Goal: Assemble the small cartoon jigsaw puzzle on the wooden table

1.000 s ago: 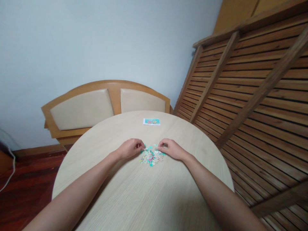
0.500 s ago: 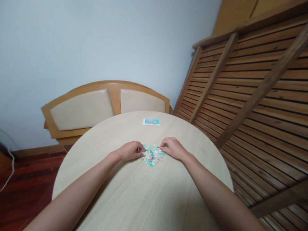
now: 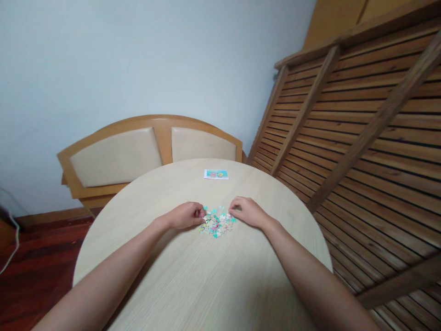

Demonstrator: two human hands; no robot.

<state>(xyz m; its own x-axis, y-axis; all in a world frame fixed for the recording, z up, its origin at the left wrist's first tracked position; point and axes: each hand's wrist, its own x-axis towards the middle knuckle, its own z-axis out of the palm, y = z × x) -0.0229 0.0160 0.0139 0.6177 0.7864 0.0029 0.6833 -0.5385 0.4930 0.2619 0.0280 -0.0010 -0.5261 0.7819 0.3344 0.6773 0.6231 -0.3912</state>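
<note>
One round table | one card near far edge | one puzzle-piece pile, well inside side edges | left hand, right hand flanking it, fingers curled, can't see whether gripping

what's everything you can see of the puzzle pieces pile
The pile of puzzle pieces lies loose on the pale round table, spread low and overlapping. The small, knobbed pieces look like thin card: teal and whitish, with touches of pink and yellow. The left hand is at its left edge, the right hand at its upper right; whether either grip holds a piece is unclear.
</note>
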